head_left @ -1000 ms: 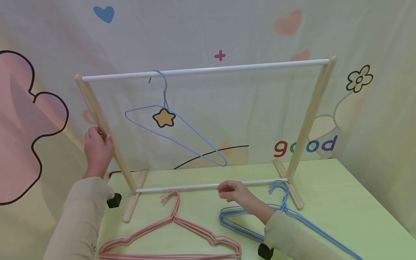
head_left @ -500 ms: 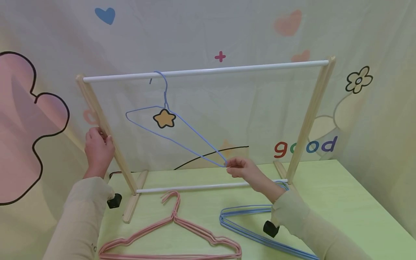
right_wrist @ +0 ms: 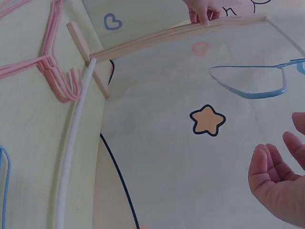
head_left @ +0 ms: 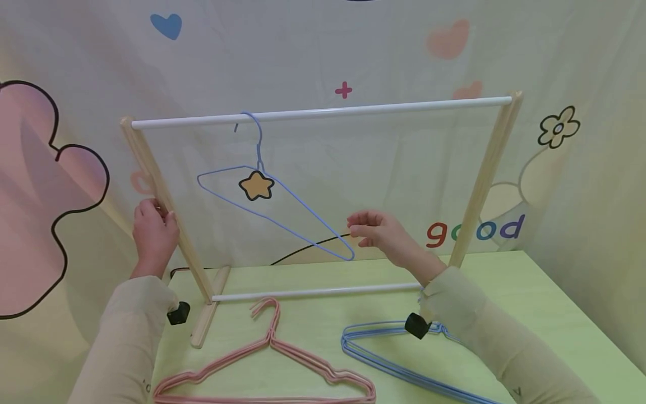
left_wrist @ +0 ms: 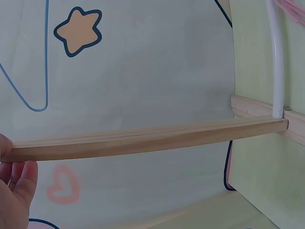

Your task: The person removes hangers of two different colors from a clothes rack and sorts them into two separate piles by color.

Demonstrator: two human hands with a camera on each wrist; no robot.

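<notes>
A blue wire hanger (head_left: 259, 157) hangs by its hook from the white top rail (head_left: 378, 108) of a wooden-ended garment rack, left of the middle. Its right end slants toward me. My left hand (head_left: 156, 233) grips the rack's left wooden upright (left_wrist: 143, 143), thumb on one side and fingers on the other in the left wrist view. Beside the hanger's lower right corner is my right hand (head_left: 386, 235), fingers loosely bent and holding nothing. The right wrist view shows that hand (right_wrist: 279, 186) apart from the hanger (right_wrist: 259, 95).
Stacked pink hangers (head_left: 271, 336) lie on the pale green table in front of the rack. To their right is a stack of blue hangers (head_left: 414, 374), partly hidden by my right sleeve. The rack's white lower rail (head_left: 328, 291) runs behind both stacks. A printed cloth hangs behind.
My right hand has risen from near the lower rail to the hanger's right end, touched it, then moved up off it. The left hand keeps its grip on the upright.
</notes>
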